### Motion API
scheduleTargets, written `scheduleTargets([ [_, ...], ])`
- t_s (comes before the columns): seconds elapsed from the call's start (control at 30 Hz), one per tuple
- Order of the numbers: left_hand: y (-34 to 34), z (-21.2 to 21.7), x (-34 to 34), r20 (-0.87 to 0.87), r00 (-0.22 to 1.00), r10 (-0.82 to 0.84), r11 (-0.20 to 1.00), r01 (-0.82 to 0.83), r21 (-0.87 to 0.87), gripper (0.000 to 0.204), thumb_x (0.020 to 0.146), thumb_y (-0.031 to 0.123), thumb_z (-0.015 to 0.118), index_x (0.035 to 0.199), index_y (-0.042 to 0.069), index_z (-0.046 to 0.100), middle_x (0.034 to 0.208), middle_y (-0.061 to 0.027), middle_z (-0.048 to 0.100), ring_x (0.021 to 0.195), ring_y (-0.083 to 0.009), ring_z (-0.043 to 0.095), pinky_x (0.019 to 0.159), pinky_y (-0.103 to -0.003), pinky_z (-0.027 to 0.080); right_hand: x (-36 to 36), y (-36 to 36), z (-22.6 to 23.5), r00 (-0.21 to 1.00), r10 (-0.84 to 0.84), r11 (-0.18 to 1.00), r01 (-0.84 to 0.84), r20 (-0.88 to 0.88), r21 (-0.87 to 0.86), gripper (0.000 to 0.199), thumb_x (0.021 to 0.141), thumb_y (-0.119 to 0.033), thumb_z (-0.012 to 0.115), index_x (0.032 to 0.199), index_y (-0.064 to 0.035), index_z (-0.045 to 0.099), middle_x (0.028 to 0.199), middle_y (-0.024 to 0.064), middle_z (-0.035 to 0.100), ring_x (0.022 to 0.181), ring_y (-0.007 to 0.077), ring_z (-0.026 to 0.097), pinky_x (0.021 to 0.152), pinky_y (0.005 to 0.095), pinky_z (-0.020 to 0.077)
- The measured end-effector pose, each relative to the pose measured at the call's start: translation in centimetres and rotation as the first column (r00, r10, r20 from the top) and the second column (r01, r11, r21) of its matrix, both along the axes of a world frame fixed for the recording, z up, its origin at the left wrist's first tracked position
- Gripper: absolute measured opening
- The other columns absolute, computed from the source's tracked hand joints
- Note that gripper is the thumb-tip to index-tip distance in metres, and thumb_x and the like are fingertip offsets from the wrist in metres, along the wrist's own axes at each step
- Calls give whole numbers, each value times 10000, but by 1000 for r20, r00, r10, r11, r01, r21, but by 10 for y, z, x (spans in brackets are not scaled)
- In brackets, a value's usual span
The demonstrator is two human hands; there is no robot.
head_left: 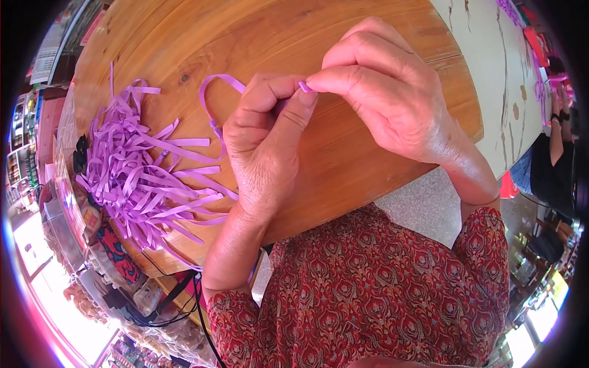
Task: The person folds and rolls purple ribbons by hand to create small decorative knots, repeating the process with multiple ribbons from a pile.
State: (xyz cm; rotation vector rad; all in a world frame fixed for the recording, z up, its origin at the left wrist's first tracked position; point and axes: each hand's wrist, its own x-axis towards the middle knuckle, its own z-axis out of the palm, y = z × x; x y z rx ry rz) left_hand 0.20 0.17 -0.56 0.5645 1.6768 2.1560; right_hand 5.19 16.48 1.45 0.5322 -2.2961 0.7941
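A purple strap (211,110) loops out from behind my left hand (270,132), with a small purple slider on it near the wrist side. My left thumb and forefinger pinch the strap's short end (305,87), which pokes up between the fingertips. My right hand (392,92) meets it there, thumb and forefinger closed at that same end; the other right fingers are curled. Left of my hands lies a large heap of purple straps (144,178) on the wooden table, their loose ends pointing mostly toward me.
The wooden table (257,37) has a curved near edge. On the right stands a white stained table (497,80) with more purple straps at its far side. Another person's arm (557,132) shows at the far right. Black cables (196,294) hang at the lower left.
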Motion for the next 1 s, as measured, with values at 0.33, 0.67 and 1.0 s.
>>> scheduleTargets([
  [0.33,2,9,-2,336,941,-47,998,54,-12,91,842,-1,627,932,-3,636,809,12,587,699,-40,473,641,-176,392,-6,6,-8,999,35,999,-35,-39,13,261,617,18,682,872,-22,642,792,66,564,724,224,549,604,302,461],
  [0.67,-4,2,-13,476,864,-162,985,168,31,152,801,37,686,932,-23,639,753,13,595,624,-37,465,550,-167,350,-58,46,-4,748,491,833,-252,-446,493,117,724,-60,633,841,-65,636,810,34,560,786,207,524,669,299,426],
  [1.0,-1,6,-14,402,910,-104,995,91,51,96,802,14,667,890,3,629,786,16,595,664,-27,489,598,-164,391,-59,44,-11,819,432,881,-295,-378,369,68,752,-85,660,805,-69,619,785,38,574,747,229,540,626,301,452],
])
